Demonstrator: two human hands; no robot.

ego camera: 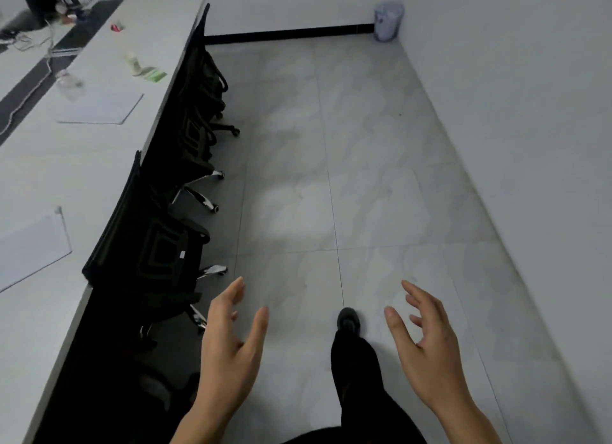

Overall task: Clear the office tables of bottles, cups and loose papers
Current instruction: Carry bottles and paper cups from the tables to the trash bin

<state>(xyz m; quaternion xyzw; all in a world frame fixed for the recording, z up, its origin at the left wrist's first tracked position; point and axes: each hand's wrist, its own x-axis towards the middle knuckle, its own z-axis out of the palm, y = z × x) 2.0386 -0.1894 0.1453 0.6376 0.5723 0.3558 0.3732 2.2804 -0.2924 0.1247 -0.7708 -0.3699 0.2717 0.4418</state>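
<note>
Leftward, the long white office table (pixel 99 165) runs away from the camera, with black mesh chairs (pixel 155 244) tucked along its right edge and open grey tile floor (pixel 331 145) beyond. On the table lie 2 flat white sheets: the near paper sheet (pixel 29 248) at its close end and the far paper sheet (pixel 102 107) mid-table, with a blurred clear plastic bottle (pixel 69 85) at its left corner. Right of the table, the left hand (pixel 228 354) and right hand (pixel 430 354) hover, fingers spread wide, empty.
</note>
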